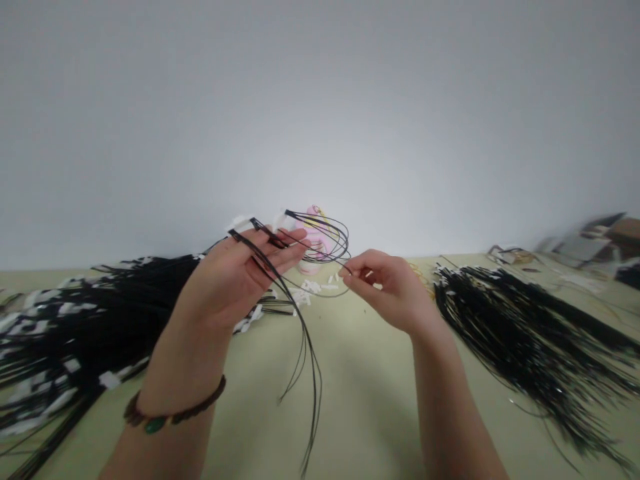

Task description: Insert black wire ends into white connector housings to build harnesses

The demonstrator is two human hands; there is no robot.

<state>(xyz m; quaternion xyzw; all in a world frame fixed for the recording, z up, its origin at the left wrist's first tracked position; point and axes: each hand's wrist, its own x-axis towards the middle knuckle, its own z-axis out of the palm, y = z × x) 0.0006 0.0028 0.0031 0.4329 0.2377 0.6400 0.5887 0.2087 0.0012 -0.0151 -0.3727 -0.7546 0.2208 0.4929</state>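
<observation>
Left hand (227,283) is holding a small bunch of thin black wires (305,347) near the middle of the frame, gripping them loosely across its spread fingers, with flat white connectors (240,223) sitting at the tips. Long wire ends are looping above and drooping below. Right hand (383,290) is narrowly pinching one wire between thumb and forefinger. Black white-tagged wire bundles (75,327) are lying at left, a black wire bundle (530,340) is spreading at right, and small white plastic pieces (313,288) are scattering across the pale green tabletop (360,407).
</observation>
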